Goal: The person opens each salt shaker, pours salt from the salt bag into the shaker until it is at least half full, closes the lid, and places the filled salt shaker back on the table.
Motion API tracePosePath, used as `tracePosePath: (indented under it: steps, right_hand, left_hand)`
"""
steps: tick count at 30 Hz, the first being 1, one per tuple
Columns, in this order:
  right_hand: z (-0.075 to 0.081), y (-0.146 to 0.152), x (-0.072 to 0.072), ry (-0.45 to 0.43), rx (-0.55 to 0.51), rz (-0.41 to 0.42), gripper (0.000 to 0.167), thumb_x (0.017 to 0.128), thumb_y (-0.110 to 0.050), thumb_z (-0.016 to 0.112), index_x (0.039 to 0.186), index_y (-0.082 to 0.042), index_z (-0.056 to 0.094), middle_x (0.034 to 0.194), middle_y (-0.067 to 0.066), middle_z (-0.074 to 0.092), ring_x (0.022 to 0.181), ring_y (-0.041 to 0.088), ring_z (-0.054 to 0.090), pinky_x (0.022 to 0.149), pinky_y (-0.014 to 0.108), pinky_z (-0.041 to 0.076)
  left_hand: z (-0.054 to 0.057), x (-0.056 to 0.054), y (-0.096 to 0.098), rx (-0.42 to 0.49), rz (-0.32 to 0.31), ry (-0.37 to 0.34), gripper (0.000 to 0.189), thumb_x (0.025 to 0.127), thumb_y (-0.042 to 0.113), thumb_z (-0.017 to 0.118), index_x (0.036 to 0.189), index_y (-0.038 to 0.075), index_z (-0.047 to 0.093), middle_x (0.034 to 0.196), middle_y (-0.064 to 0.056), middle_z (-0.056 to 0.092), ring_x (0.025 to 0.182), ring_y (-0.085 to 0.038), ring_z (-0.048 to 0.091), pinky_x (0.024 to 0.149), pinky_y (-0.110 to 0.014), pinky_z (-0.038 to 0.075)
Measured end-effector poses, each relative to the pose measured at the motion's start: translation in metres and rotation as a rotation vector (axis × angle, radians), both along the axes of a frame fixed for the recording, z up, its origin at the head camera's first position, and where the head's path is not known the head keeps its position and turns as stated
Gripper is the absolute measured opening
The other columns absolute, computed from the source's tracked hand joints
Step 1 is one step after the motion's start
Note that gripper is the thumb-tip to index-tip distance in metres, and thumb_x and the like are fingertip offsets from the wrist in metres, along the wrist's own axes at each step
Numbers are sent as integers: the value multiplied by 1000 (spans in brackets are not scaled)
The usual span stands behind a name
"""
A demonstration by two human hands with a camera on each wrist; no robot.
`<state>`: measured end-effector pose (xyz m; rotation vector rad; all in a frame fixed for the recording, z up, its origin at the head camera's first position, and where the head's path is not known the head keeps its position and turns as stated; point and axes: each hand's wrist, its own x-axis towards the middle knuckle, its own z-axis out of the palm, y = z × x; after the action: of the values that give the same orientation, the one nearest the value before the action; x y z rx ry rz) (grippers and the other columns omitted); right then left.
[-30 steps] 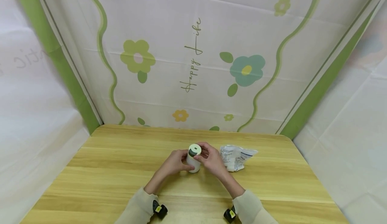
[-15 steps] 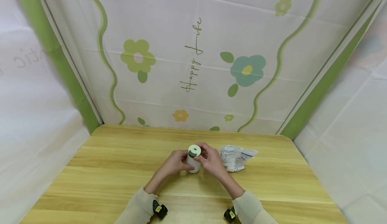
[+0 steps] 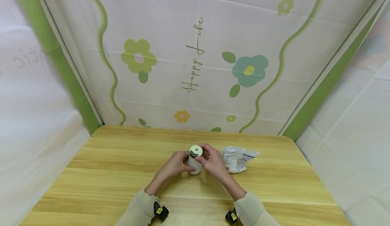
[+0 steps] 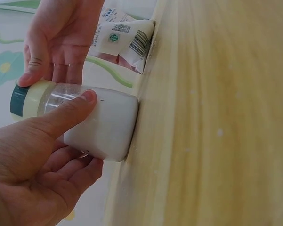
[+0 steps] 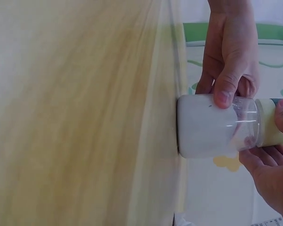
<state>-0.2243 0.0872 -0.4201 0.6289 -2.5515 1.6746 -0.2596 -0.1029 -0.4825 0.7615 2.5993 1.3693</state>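
A clear jar [image 3: 195, 164] of white powder or grains stands upright on the table at centre. Its pale yellow-green lid [image 3: 196, 149] has a dark green section and a small dark mark on top. My left hand [image 3: 176, 164] grips the jar's body, thumb on the near side and fingers around the far side, as the left wrist view shows. At the lid, my right hand [image 3: 214, 162] has its thumb and fingers on opposite sides. In the right wrist view the jar's clear upper part [image 5: 245, 120] shows above the white fill [image 5: 205, 127].
Just right of my right hand, a crumpled white printed bag [image 3: 237, 160] sits on the wooden table [image 3: 128, 158]. Behind the table hangs a floral curtain [image 3: 170, 83], with white cloth at both sides. Both wrists carry small black cameras.
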Motion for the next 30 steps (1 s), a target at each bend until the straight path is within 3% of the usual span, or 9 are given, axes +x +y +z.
tracePosePath:
  steps: [5,8,13,16,22,30]
  right_hand:
    - [-17,-1,-9,0,-33,-23,40,86,2,73,124,3,60,122,25,67,118,41,64,98,53,53]
    - [-29,2,-18,-6,-41,1,48,87,-1,73,132,0,57,128,23,65,121,38,62,101,51,52]
    - [-35,11,-31,-11,-32,182,66,89,-4,72,148,-2,43,148,20,50,137,35,49,112,48,42]
    - [-34,14,-37,-35,-27,265,64,90,-6,70,149,-3,43,151,19,47,137,35,49,112,46,43]
    - [-32,14,-37,-50,13,200,54,89,-9,73,140,-8,55,137,16,60,122,31,63,97,33,56]
    - [-30,7,-30,-40,-4,75,48,81,-5,81,126,-10,64,120,10,70,110,26,69,89,35,59]
  left_hand:
    - [0,-1,0,2,3,-1,42,79,15,85,118,7,69,115,-10,73,106,-23,70,90,-40,58]
    - [0,-1,-1,-1,6,0,42,79,15,85,117,7,69,115,-10,73,106,-23,70,90,-40,58]
    - [0,0,-1,8,-3,-5,42,80,15,84,119,7,69,117,-10,73,109,-24,69,92,-41,58]
    - [-1,1,-2,13,-7,-8,42,81,15,84,119,7,68,118,-10,72,110,-24,69,92,-40,58]
    - [0,1,-1,13,-14,-8,43,81,16,84,121,8,68,120,-10,72,111,-24,69,93,-41,57]
    - [-1,1,-2,15,-16,-4,43,81,17,84,120,7,69,118,-10,72,109,-23,69,91,-39,58]
